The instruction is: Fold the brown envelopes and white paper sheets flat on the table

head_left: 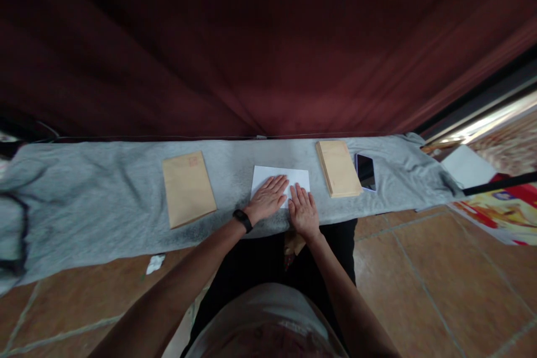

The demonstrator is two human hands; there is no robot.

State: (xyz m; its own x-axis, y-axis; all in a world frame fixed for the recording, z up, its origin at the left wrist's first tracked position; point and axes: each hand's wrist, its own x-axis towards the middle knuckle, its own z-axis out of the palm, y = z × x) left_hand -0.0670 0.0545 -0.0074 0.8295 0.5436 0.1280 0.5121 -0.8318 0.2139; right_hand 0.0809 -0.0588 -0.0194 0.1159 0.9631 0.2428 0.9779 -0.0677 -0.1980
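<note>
A sheet of white paper (260,174) lies flat on the grey cloth in front of me, partly covered by both hands. My left hand (269,197) rests on its left and middle part, palm down, fingers stretched towards the upper right. On the lower right part of the sheet lies my right hand (304,212), flat, with its fingers spread and pointing away from me. To the left is a brown envelope (188,187) with faint red print near its top. A stack of brown envelopes (339,168) sits to the right of the paper.
A smartphone (366,172) lies just right of the stack. Grey cloth (121,196) covers the long narrow surface, backed by a dark red curtain (268,56). Crumpled white tissue (155,263) is on the tiled floor; a red and yellow box (503,212) stands at the right.
</note>
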